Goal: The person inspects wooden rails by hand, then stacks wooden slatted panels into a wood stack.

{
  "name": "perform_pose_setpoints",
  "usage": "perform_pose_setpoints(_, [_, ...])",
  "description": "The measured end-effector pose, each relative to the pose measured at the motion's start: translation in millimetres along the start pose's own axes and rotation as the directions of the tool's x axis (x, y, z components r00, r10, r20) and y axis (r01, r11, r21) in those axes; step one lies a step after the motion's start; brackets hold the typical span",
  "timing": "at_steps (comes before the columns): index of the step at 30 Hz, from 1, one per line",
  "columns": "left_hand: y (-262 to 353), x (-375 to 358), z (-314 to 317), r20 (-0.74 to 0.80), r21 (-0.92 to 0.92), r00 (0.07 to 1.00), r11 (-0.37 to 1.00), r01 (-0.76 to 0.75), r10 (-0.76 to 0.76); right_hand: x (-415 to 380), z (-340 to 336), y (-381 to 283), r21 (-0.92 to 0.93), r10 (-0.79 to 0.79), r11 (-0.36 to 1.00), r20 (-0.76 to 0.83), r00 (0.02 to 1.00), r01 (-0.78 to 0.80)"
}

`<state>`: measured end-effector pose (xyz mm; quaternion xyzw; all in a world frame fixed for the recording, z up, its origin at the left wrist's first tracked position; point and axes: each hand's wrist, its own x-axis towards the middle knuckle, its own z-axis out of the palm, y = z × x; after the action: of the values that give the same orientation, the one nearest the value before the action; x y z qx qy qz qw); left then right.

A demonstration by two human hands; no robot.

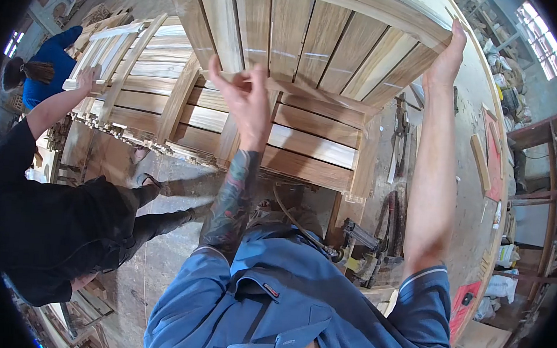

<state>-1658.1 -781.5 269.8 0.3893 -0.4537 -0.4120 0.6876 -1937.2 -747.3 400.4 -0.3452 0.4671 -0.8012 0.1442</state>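
A slatted wooden panel stands tilted up in front of me, its thick top rail towards the upper edge of the view. My right hand grips the panel's right corner, fingers over the rail. My left hand is raised before the panel's lower left part, fingers apart and partly bent, holding nothing that I can see. Below both lies another slatted panel on a stack, its dark gaps running between the boards.
A co-worker in black stands at left with a hand on more slatted panels; another person in blue is beyond. A nail gun with a hose lies near my waist. Wood strips rest on the bench at right.
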Motion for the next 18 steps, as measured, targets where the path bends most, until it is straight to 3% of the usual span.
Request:
perform_pose_setpoints(4, [-0.1,25.7,-15.2,-0.066,-0.124,0.996,0.991,0.058,-0.067,-0.9,2.4,1.6,0.025,-0.025,0.999,-0.015,1.000,0.025])
perform_pose_setpoints(7, [-1.7,28.0,-16.9,0.047,-0.043,0.987,0.987,0.156,-0.154,4.0,-1.4,5.5,0.007,-0.041,0.999,-0.003,0.999,0.041])
perform_pose_setpoints(9, [-11.1,22.5,-13.0,-0.005,-0.001,1.000,1.000,0.016,-0.016,3.6,-2.9,6.0,0.005,-0.039,0.999,-0.001,0.999,0.039])
perform_pose_setpoints(12, [-13.0,12.2,-6.4,0.126,0.044,0.991,0.999,0.030,-0.036,2.6,-2.8,4.2,-0.001,-0.038,0.999,0.007,0.999,0.038])
perform_pose_setpoints(17, [-3.2,3.8,0.1,0.117,0.044,0.991,0.997,0.058,-0.063,0.4,-2.2,2.3,-0.007,-0.002,1.000,0.002,1.000,0.003])
perform_pose_setpoints(18, [-1.6,2.1,1.6,0.115,0.086,0.993,0.996,-0.024,0.014,1.4,-2.3,2.9,-0.009,-0.011,1.000,0.004,1.000,0.011])
